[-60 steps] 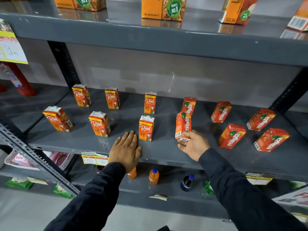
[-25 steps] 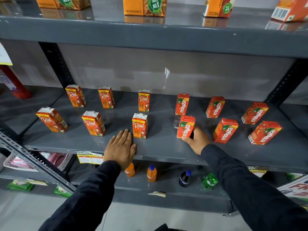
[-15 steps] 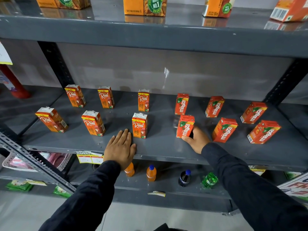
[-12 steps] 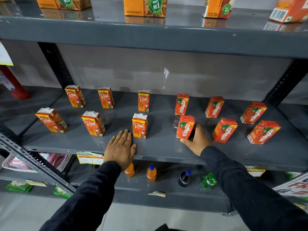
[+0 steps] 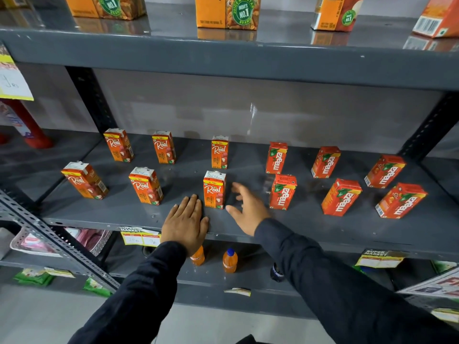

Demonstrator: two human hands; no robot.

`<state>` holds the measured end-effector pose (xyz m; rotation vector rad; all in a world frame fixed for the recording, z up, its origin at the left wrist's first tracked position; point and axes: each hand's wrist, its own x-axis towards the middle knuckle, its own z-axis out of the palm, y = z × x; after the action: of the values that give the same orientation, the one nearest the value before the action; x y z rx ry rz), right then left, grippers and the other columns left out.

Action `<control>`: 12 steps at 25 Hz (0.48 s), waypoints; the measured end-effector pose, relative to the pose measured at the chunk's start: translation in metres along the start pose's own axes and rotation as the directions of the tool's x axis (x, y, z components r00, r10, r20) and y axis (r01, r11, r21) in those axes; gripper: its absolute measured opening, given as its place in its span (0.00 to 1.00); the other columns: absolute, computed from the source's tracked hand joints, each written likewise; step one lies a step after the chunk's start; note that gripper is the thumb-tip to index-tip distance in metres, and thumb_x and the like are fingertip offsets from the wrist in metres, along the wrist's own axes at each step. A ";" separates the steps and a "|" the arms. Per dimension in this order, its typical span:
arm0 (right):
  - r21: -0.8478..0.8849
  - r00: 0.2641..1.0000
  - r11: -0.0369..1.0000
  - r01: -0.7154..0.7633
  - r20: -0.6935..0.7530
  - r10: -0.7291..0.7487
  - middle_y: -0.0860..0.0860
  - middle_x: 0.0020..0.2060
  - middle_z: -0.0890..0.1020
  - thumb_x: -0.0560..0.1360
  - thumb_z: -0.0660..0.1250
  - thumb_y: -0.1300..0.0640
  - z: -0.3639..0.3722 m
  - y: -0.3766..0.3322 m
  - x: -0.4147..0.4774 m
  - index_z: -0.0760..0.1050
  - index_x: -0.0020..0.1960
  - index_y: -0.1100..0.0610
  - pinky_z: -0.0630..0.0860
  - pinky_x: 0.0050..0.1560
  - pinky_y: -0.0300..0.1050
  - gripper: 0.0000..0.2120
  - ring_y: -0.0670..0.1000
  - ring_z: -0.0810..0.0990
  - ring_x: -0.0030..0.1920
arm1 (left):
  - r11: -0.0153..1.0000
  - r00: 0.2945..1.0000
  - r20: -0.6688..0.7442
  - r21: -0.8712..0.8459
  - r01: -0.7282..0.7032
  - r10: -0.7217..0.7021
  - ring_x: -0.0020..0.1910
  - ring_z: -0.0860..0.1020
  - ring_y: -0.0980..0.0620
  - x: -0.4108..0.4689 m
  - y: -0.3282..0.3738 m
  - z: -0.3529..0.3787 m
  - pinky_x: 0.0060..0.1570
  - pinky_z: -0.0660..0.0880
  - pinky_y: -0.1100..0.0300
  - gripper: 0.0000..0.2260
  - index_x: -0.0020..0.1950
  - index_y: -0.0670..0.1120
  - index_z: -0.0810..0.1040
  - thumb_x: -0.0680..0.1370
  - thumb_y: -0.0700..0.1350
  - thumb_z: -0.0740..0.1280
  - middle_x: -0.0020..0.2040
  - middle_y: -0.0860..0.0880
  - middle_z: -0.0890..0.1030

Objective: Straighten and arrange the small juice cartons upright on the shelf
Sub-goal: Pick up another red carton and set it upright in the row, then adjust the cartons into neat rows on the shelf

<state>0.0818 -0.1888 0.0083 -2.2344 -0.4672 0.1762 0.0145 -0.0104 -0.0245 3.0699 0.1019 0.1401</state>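
Several small juice cartons stand upright in two rows on the grey shelf (image 5: 285, 227). The left ones are orange Real cartons, such as the front one (image 5: 214, 189). The right ones are red Maaza cartons, such as the front one (image 5: 283, 191). My left hand (image 5: 185, 222) lies flat, palm down, on the shelf's front edge just left of that Real carton. My right hand (image 5: 246, 209) hovers between the Real carton and the Maaza carton, blurred, fingers spread, holding nothing.
Large orange juice cartons (image 5: 227, 11) stand on the shelf above. Below are small orange bottles (image 5: 229, 260) and price tags (image 5: 140, 237). A perforated grey upright (image 5: 57, 242) slants across the left; a red bottle (image 5: 27, 130) stands far left.
My right hand has let go of the front Maaza carton, which now stands upright, and has moved left toward the front Real carton. My left hand has stayed put.
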 end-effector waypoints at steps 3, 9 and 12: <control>0.016 0.998 0.999 -0.044 0.053 0.044 0.51 0.65 0.76 0.71 0.70 0.52 0.015 -0.004 0.021 0.65 0.69 0.50 0.71 0.65 0.51 0.28 0.52 0.74 0.65 | 1.000 1.000 -0.006 -0.008 -0.002 0.002 0.75 0.48 0.48 0.001 -0.001 -0.001 0.72 0.47 0.52 0.35 0.75 0.44 0.52 0.73 0.60 0.34 0.77 0.46 0.52; -0.115 0.999 0.992 -0.044 0.006 0.045 0.53 0.59 0.80 0.72 0.67 0.47 0.028 0.005 0.027 0.71 0.64 0.49 0.72 0.63 0.56 0.21 0.56 0.76 0.60 | 1.000 1.000 0.013 -0.001 -0.008 0.008 0.75 0.49 0.48 0.001 -0.003 0.003 0.72 0.48 0.51 0.32 0.75 0.44 0.52 0.76 0.59 0.38 0.77 0.46 0.53; -0.134 0.999 0.991 -0.024 0.020 0.027 0.54 0.60 0.80 0.73 0.66 0.47 0.025 0.006 0.029 0.71 0.64 0.50 0.72 0.63 0.55 0.20 0.56 0.76 0.61 | 1.000 1.000 0.000 0.007 -0.016 0.016 0.75 0.50 0.47 0.002 -0.002 0.002 0.72 0.48 0.50 0.31 0.75 0.44 0.53 0.77 0.58 0.40 0.77 0.46 0.54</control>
<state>0.1034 -0.1635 -0.0114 -2.3724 -0.4748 0.1872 0.0170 -0.0081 -0.0267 3.0779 0.0778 0.1415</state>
